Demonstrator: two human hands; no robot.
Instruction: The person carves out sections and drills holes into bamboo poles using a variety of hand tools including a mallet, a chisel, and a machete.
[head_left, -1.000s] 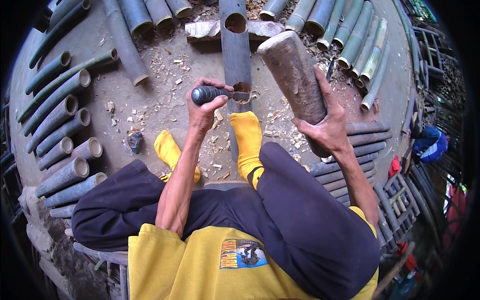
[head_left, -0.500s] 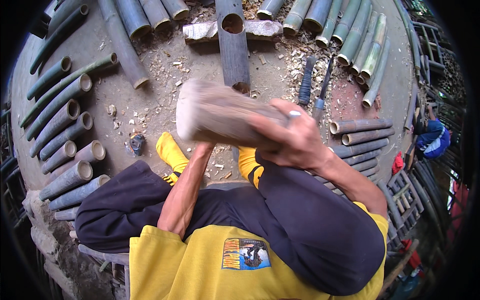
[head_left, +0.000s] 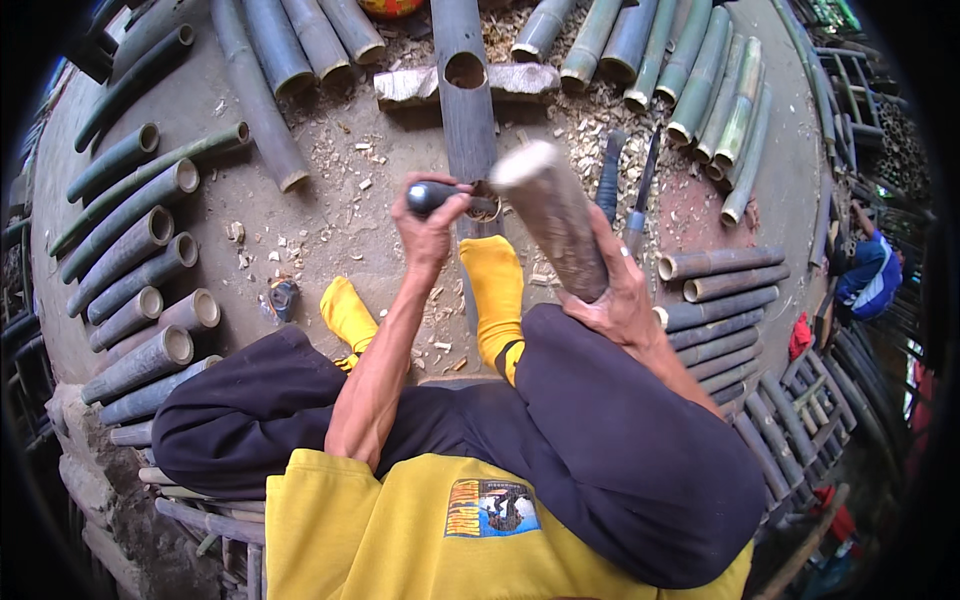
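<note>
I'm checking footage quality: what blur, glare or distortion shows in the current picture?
Head view: pale end of the wooden mallet slightly blurred; a bright highlight on the dark tool handle; an upper-left bamboo tube looks bowed, probably fisheye bending; corners black.

left hand (head_left: 427,232): chisel (head_left: 430,197) at bamboo pole (head_left: 468,130) | right hand (head_left: 622,302): wooden club (head_left: 555,220)

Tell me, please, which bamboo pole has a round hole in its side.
The central pole, crossing the pale wooden block; none shows on the other bamboo pieces.
</note>
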